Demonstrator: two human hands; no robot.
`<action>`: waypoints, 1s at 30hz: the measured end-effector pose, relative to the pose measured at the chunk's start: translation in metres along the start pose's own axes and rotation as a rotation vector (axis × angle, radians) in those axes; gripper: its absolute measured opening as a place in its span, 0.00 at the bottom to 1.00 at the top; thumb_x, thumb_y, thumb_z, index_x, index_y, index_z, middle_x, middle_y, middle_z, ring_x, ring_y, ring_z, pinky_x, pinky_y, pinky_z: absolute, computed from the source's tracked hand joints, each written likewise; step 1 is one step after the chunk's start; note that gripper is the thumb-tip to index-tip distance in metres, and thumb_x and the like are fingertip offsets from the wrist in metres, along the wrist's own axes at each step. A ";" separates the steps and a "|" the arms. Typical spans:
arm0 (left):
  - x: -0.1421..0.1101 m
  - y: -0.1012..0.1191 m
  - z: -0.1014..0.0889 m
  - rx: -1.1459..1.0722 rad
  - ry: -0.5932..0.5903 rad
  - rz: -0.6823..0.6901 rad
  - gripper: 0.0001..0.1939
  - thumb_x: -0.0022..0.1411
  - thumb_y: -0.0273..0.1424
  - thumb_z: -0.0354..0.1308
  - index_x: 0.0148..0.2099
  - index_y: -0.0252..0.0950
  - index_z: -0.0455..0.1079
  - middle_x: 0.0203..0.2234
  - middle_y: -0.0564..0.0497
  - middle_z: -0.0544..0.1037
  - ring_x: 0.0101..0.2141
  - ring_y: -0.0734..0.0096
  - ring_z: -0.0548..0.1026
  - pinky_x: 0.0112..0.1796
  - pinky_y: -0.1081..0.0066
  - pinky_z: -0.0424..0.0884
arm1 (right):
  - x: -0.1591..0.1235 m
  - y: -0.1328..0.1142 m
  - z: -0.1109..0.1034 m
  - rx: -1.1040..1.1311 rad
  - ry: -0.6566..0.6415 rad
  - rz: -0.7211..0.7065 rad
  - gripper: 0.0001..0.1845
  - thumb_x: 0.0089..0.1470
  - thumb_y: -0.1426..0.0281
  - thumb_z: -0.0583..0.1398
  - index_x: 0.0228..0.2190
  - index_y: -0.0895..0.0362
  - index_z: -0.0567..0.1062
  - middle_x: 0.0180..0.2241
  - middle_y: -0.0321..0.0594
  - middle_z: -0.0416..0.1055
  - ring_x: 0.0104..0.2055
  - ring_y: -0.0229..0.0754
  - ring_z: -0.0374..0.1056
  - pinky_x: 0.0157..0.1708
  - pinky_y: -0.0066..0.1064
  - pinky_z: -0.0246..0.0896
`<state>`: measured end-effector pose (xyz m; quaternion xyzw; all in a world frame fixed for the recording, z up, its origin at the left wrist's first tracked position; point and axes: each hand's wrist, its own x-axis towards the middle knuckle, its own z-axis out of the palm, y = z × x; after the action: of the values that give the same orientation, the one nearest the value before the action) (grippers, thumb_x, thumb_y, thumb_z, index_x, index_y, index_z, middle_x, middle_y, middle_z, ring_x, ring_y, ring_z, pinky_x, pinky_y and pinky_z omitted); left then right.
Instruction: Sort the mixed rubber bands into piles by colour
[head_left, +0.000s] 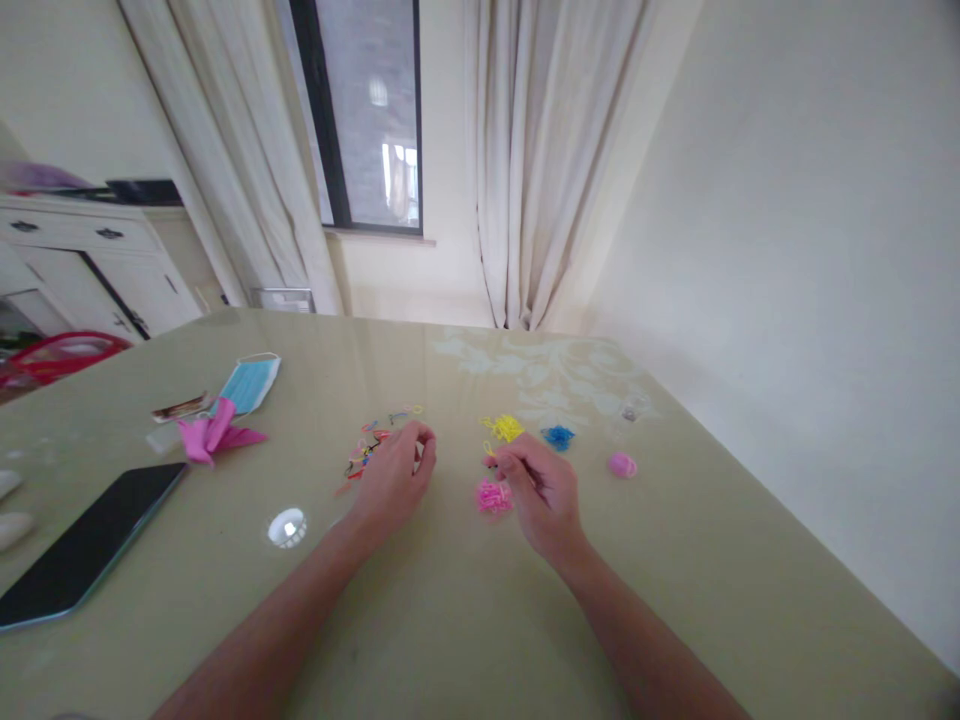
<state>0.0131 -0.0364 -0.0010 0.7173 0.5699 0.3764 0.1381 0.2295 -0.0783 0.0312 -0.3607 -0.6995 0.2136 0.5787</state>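
Observation:
My left hand (396, 475) rests on the table with its fingers curled, next to a scattered mix of small coloured rubber bands (367, 448). Whether anything is in its fingers is not clear. My right hand (541, 490) is closed in a pinch on a small yellow band (489, 450), just above a pink pile of bands (493, 496). A yellow pile (505, 428) and a blue pile (558, 436) lie just beyond the right hand.
A pale green glossy table (450, 620) fills the view. On its left lie a dark tablet (82, 548), a pink folded paper shape (214, 436), a blue face mask (251, 383) and a card (180, 408). A pink round thing (622, 464) and a clear small container (630, 412) sit right.

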 end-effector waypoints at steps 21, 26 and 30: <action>0.006 -0.010 -0.002 -0.043 -0.017 -0.051 0.08 0.74 0.36 0.48 0.43 0.41 0.66 0.36 0.47 0.84 0.38 0.59 0.82 0.39 0.63 0.71 | -0.003 0.010 -0.002 0.047 0.054 0.047 0.21 0.74 0.57 0.57 0.32 0.54 0.80 0.26 0.36 0.71 0.25 0.38 0.65 0.27 0.30 0.60; 0.006 -0.007 -0.003 -0.038 -0.007 -0.067 0.09 0.74 0.37 0.48 0.43 0.41 0.67 0.35 0.46 0.84 0.37 0.58 0.82 0.38 0.63 0.70 | -0.002 0.010 -0.002 0.055 0.063 0.071 0.23 0.74 0.55 0.56 0.31 0.54 0.79 0.25 0.36 0.69 0.24 0.38 0.64 0.26 0.30 0.59; 0.006 -0.007 -0.004 -0.034 -0.026 -0.068 0.10 0.74 0.37 0.47 0.43 0.41 0.67 0.35 0.46 0.83 0.37 0.58 0.81 0.38 0.63 0.70 | -0.001 0.012 -0.002 0.049 0.063 0.096 0.25 0.74 0.53 0.55 0.30 0.54 0.77 0.25 0.35 0.69 0.24 0.38 0.63 0.24 0.29 0.58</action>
<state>0.0058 -0.0295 -0.0006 0.6998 0.5857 0.3719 0.1704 0.2349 -0.0714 0.0226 -0.3863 -0.6575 0.2468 0.5980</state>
